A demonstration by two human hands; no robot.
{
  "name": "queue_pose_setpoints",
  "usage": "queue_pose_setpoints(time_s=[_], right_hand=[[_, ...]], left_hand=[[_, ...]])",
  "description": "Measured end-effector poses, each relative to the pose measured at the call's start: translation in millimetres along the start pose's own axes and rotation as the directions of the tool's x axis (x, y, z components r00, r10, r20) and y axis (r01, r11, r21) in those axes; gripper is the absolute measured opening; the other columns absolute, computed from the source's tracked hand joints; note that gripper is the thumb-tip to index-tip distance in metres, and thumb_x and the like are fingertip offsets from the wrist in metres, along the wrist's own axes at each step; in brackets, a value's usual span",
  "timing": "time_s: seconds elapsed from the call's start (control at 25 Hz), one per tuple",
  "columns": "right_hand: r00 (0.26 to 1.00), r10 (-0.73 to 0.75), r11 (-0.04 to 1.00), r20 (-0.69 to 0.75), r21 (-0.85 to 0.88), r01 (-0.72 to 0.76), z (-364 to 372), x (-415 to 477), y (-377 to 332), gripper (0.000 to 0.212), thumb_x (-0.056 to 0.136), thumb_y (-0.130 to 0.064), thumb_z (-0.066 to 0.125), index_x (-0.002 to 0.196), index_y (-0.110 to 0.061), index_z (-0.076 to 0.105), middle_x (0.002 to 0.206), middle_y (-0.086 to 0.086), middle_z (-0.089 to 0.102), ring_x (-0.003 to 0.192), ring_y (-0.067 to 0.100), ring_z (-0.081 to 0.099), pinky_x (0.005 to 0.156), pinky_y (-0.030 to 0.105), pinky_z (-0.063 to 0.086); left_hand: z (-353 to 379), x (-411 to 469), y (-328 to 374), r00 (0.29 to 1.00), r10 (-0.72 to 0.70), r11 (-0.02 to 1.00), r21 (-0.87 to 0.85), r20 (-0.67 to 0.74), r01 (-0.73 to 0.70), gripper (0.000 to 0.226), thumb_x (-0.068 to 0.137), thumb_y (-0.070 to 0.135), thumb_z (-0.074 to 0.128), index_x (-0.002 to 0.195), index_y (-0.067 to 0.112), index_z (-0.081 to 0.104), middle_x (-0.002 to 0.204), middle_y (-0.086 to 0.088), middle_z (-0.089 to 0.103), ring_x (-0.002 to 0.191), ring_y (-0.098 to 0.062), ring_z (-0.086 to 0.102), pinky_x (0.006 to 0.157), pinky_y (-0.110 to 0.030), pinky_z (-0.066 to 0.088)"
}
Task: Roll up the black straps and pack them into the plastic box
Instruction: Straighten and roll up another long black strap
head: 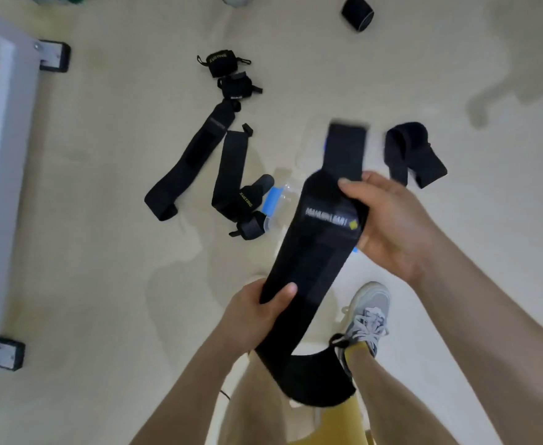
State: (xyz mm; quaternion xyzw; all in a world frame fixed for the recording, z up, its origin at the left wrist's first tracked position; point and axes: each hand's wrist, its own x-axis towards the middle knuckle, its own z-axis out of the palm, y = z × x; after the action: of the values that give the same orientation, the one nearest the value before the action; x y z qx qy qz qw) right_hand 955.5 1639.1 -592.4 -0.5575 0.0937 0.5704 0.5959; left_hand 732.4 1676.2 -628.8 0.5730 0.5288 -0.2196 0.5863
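Two hands, left [257,313] and right [392,226], share one long strap [308,261]. Two flat straps [186,165] [231,168] lie on the floor, plus one folded strap [414,155]. There are four small rolled wraps [220,63] [236,86] [252,195] [250,224], one larger roll [357,11], one plastic box [279,203] and one shoe [368,316].

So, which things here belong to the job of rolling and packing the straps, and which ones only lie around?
Part of the job:
- wide strap, held by left hand and right hand
- two flat straps on the floor
- small rolled straps
- folded strap
- roll at the top
- plastic box, mostly hidden

Just lying about:
- white frame
- shoe
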Motion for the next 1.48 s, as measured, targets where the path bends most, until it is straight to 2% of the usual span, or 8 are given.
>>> queue_pose_setpoints(time_s=[0.24,0.48,0.68,0.84,0.96,1.08,1.24,1.48], right_hand=[[0.982,0.182,0.982,-0.051,-0.049,-0.184,23,1,133,0.016,0.095,-0.014,0.059,0.105,-0.007,0.07,0.099,0.012,0.075,0.088,0.024,0.072,0.083,0.036,0.059],[0.946,0.173,0.965,-0.273,-0.145,-0.218,72,56,259,0.023,0.097,-0.023,0.059,0.101,-0.007,0.075,0.097,0.007,0.077,0.092,0.021,0.072,0.088,0.031,0.053],[0.976,0.063,0.851,-0.21,-0.499,-0.162,84,95,300,0.023,0.098,-0.02,0.058,0.082,-0.015,0.075,0.07,-0.012,0.074,0.07,-0.003,0.067,0.063,0.004,0.044],[0.987,-0.008,0.703,-0.161,-0.702,-0.109,70,128,316,0.024,0.099,-0.02,0.056,0.085,-0.01,0.073,0.076,-0.001,0.074,0.074,0.014,0.07,0.069,0.025,0.058],[0.989,-0.028,0.668,-0.148,-0.738,-0.091,63,152,320,0.028,0.099,-0.023,0.056,0.081,-0.009,0.072,0.068,-0.002,0.072,0.064,0.012,0.068,0.063,0.02,0.055],[0.998,-0.033,0.715,-0.057,-0.699,-0.016,66,167,304,0.024,0.097,-0.026,0.058,0.088,-0.009,0.072,0.074,-0.003,0.073,0.065,0.011,0.069,0.058,0.015,0.05],[0.962,-0.136,0.738,0.235,-0.624,0.257,76,185,250,0.021,0.093,-0.03,0.062,0.094,-0.015,0.076,0.105,0.006,0.072,0.092,0.02,0.071,0.08,0.027,0.053],[0.851,0.06,0.82,0.522,-0.512,0.256,92,189,199,0.026,0.085,-0.019,0.06,0.065,-0.014,0.076,0.067,0.003,0.071,0.062,0.014,0.069,0.06,0.023,0.055]], left_hand=[[-63,59,-97,0.989,-0.123,0.727,0.686,0.084,0.032,0.026,0.093,0.012,0.048,0.113,0.017,0.063,0.113,-0.003,0.067,0.105,-0.024,0.062,0.08,-0.024,0.042],[-126,178,-136,0.987,0.162,0.775,0.621,-0.018,-0.116,0.047,0.093,0.004,0.052,0.138,0.015,0.051,0.139,-0.008,0.052,0.128,-0.027,0.049,0.107,-0.031,0.035],[-137,298,-121,0.937,0.348,0.732,0.632,-0.025,-0.255,0.05,0.088,0.005,0.054,0.138,0.011,0.05,0.141,-0.013,0.046,0.129,-0.034,0.045,0.109,-0.037,0.037],[-131,365,-132,0.955,0.282,0.676,0.726,-0.096,-0.127,0.064,0.088,0.018,0.063,0.144,0.015,0.032,0.141,-0.011,0.046,0.132,-0.032,0.041,0.106,-0.043,0.033],[-138,370,-140,0.934,0.301,0.652,0.756,-0.19,-0.056,0.024,0.091,0.026,0.062,0.111,0.019,0.05,0.114,-0.005,0.066,0.105,-0.028,0.058,0.089,-0.038,0.033],[-157,332,-133,0.857,0.492,0.853,0.281,-0.156,-0.439,0.023,0.097,0.024,0.06,0.116,0.012,0.058,0.114,-0.003,0.066,0.108,-0.021,0.061,0.092,-0.028,0.044],[-188,261,-100,0.801,0.519,0.54,-0.613,-0.299,-0.578,0.013,0.102,0.014,0.053,0.111,0.014,0.061,0.107,-0.006,0.071,0.103,-0.023,0.07,0.089,-0.038,0.057],[-197,220,-45,0.87,0.392,0.296,-0.855,-0.298,-0.426,0.03,0.106,0.021,0.042,0.12,0.002,0.062,0.107,-0.018,0.074,0.095,-0.032,0.074,0.083,-0.048,0.06]])
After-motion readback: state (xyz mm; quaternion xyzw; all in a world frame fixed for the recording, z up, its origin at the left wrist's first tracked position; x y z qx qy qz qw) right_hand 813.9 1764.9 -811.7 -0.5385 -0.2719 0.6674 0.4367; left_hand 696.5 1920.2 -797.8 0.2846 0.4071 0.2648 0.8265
